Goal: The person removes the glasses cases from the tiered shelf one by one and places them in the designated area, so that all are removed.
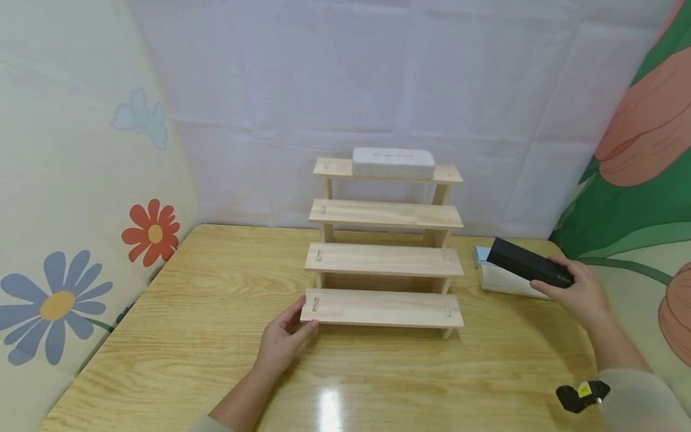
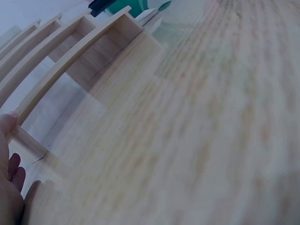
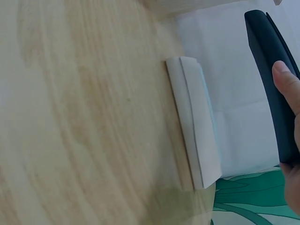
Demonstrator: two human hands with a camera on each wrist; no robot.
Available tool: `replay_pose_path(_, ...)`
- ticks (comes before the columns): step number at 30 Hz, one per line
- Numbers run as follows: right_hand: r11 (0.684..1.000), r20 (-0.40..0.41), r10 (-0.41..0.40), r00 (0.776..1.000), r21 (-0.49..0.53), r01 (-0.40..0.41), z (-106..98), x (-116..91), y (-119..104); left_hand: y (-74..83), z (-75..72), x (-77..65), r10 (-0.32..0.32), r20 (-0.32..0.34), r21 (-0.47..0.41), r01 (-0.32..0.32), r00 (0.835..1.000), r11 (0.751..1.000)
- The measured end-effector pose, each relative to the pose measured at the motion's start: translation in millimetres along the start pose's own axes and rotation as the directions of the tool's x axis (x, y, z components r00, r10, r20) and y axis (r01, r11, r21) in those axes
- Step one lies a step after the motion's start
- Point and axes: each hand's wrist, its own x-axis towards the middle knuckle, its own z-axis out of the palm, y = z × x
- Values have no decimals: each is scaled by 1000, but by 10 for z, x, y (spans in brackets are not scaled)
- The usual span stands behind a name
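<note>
A four-step wooden display stand (image 1: 383, 262) stands on the table. My left hand (image 1: 282, 341) holds the left end of its lowest step, with the thumb at the front edge; the left wrist view shows the thumb (image 2: 7, 123) against that corner. In my right hand (image 1: 585, 294) is a long black glasses case (image 1: 526, 262), gripped near its right end and raised over the table. Below it lies a white glasses case (image 1: 502, 281) with a light blue edge, partly hidden in the head view. Another whitish glasses case (image 1: 393, 163) lies lengthwise on the top step.
The wood-grain table (image 1: 216, 288) reaches back to a white cloth backdrop (image 1: 270, 90). Flower-printed cloths stand at the left (image 1: 65, 180) and right (image 1: 642, 240). A black device with a yellow mark (image 1: 583, 396) is at my right wrist.
</note>
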Motion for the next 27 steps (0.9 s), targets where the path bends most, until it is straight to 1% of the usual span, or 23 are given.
replay_pose_path(5, 999, -50, -39, 998, 0, 39, 79, -65, 78, 2, -5, -14, 0, 4, -3, 0, 1000, 1000)
replay_pose_path(8, 999, -50, -41, 998, 12, 42, 121, -103, 100, 0, -9, -20, 0, 5, -5, 0, 1000, 1000)
replay_pose_path(11, 999, -33, -36, 999, 16, 36, 161, -140, 123, -2, -9, -21, 3, 5, -8, -3, 1000, 1000)
replay_pose_path(17, 999, -26, -50, 998, -13, 49, 240, -190, 183, 1, -5, -22, 7, 4, -3, -7, 1000, 1000)
replay_pose_path(22, 1000, 17, -5, 1000, -7, 5, 303, -247, 216, 1, -4, -23, 8, 2, -2, -8, 1000, 1000)
replay_pose_path(27, 1000, 40, 11, 999, 1, -11, 356, -299, 256, -6, -7, -19, 4, 8, -13, -4, 1000, 1000)
